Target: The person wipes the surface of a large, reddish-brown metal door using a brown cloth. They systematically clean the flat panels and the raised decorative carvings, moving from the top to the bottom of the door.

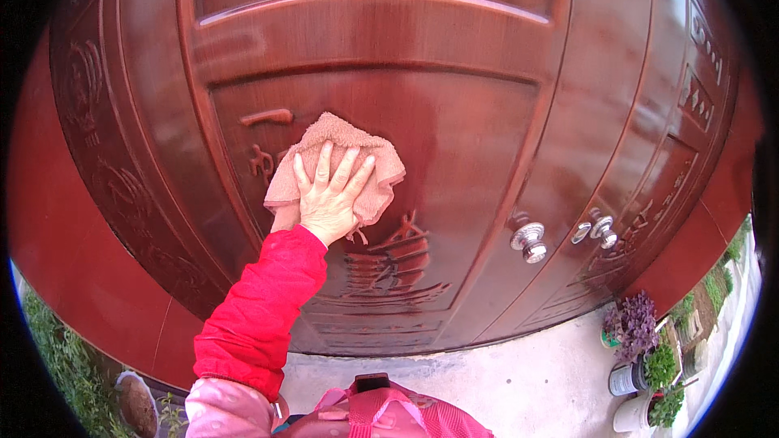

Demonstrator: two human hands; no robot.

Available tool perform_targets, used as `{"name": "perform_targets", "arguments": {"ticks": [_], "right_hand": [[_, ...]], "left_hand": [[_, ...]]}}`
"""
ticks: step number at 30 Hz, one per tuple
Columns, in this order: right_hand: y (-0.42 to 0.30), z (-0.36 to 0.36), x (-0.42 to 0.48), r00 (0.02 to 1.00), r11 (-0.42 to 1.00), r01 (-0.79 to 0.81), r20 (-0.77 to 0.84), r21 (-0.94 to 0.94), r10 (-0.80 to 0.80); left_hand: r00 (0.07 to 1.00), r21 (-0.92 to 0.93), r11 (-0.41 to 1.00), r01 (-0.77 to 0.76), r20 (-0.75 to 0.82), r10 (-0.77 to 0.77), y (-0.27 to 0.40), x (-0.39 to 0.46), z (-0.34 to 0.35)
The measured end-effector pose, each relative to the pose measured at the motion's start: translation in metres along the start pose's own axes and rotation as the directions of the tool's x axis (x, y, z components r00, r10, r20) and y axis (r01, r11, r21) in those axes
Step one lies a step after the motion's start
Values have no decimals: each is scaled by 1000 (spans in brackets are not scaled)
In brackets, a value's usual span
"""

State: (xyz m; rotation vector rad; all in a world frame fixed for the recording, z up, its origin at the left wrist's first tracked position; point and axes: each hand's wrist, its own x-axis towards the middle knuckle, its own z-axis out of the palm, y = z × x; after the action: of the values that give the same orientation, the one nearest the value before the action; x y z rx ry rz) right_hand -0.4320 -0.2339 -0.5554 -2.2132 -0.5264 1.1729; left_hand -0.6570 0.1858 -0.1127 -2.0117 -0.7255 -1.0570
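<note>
My left hand, in a red sleeve cover, lies flat on a folded pinkish-tan terry cloth. Its fingers are spread and press the cloth against a glossy red-brown door. Beneath the hand, the cloth covers part of the recessed panel, close to raised characters on the left. A raised sailing-ship relief shows just below the cloth. My right hand is out of view.
Right of the panel, a round metal knob sticks out, with a second knob beyond it. Potted plants stand on the pale concrete floor at lower right. A round pot and greenery are at lower left.
</note>
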Motion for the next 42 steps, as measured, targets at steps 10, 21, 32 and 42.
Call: {"name": "perform_targets", "arguments": {"ticks": [10, 21, 32, 42], "right_hand": [[-367, -90, -123, 369, 421, 907, -487, 3, -792], [-522, -40, -109, 27, 5, 999, -554, 41, -832], [-607, -167, -142, -471, 237, 415, -430, -878, -770], [-488, -108, -21, -301, 179, 466, -345, -867, -889]], "left_hand": [[949, -454, 840, 295, 38, -313, 88, 71, -26], [955, -741, 661, -115, 100, 278, 33, 113, -50], [965, -92, 991, -101, -251, 75, -68, 49, -52], [968, 64, 995, 76, -244, -58, -100, 12, -14]]}}
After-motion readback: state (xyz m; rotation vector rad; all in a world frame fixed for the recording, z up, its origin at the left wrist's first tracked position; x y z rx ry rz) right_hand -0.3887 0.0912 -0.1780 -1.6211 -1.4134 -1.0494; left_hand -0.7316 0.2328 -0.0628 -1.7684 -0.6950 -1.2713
